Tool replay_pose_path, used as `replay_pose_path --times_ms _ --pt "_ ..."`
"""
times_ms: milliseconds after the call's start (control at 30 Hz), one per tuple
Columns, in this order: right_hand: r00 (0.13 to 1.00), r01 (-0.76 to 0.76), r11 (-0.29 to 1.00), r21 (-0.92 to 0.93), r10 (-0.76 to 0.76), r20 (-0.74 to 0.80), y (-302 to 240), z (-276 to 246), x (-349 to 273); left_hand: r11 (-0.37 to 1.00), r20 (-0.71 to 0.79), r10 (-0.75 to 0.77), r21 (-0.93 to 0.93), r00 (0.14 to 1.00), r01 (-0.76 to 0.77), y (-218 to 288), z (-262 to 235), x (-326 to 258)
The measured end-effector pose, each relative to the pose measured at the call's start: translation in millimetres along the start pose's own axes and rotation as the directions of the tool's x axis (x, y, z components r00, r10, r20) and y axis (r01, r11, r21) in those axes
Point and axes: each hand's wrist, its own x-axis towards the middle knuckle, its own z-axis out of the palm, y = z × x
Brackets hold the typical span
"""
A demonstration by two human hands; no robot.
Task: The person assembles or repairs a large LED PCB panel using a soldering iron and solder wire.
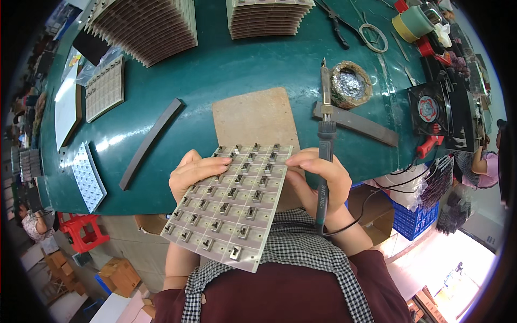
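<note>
A panel of circuit boards (221, 198), set with rows of small slide switches, is held tilted in front of my chest. My left hand (189, 175) grips its left edge, fingers lying over the top face. At the panel's upper right corner, the fingertips of my right hand (333, 180) touch the edge. That same hand also holds a soldering iron (325, 145), its dark handle across the fingers and its tip pointing away from me. Part of the right palm is hidden by the handle. Beyond the panel lies a tan board (253, 110) on the green table.
Tall stacks of panels (156, 32) stand at the far side. A round solder pot (351, 84) and a grey bar (361, 125) sit right of the iron. Another bar (151, 142) lies left. A small fan (429, 109) stands at the right; the iron's cord (355, 218) hangs below it.
</note>
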Motion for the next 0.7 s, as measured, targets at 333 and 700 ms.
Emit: replay_pose_path --times_ms 333,700 --pt "1.0 -0.006 0.999 -0.034 0.007 0.016 0 3 4 0.998 -0.048 0.001 -0.062 0.999 -0.004 -4 -2 -3" --pt "0.998 0.032 0.999 0.037 -0.03 -0.057 3 -12 -2 0.979 0.032 0.1 0.178 0.994 -0.104 42 1 7"
